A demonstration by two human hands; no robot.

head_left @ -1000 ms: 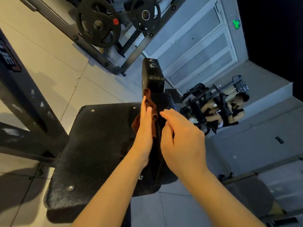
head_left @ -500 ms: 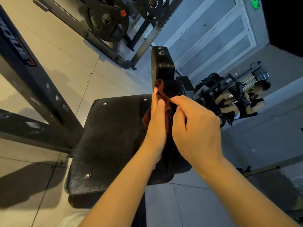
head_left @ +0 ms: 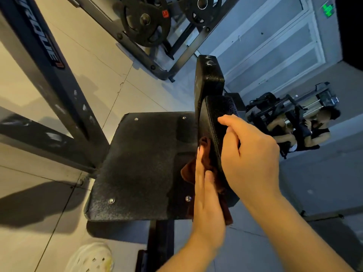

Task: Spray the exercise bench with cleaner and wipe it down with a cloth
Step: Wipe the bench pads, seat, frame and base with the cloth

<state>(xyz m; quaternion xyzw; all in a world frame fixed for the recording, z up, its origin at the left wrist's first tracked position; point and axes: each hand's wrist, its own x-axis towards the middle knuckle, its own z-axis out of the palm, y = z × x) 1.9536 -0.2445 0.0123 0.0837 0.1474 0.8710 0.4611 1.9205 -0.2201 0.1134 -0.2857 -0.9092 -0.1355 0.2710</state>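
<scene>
Exercise bench [head_left: 141, 165]: a black, textured pad with metal studs at its corners, carried on a dark post above the tiled floor [head_left: 98, 79].
Upright pads [head_left: 209, 79]: two black pads are seen edge-on along the right edge of the studded pad; the nearer one [head_left: 218, 114] overlaps the farther, taller one.
Cloth [head_left: 188, 173]: a reddish-brown cloth is pressed against the left face of the nearer upright pad, at the right edge of the studded pad; its lower end hangs past the near right corner.
Left hand [head_left: 206, 197]: the fingers are held straight and together, laid flat on the cloth; nothing is gripped.
Right hand [head_left: 249, 154]: the fingers are curled round the right side of the nearer upright pad, with the thumb laid along its top edge, so that the pad is held.
Frame beam [head_left: 51, 61]: a dark slanted steel beam with partly legible lettering is seen left of the bench.
Weight plates [head_left: 146, 18]: black plates are mounted on a rack beyond the far edge of the bench.
Shoe [head_left: 92, 258]: a pale perforated shoe is seen on the floor below the near edge of the bench.
Background: a panelled door [head_left: 275, 48] with a green sign [head_left: 327, 9] above it, and a person seated at a machine [head_left: 306, 132] at right.
</scene>
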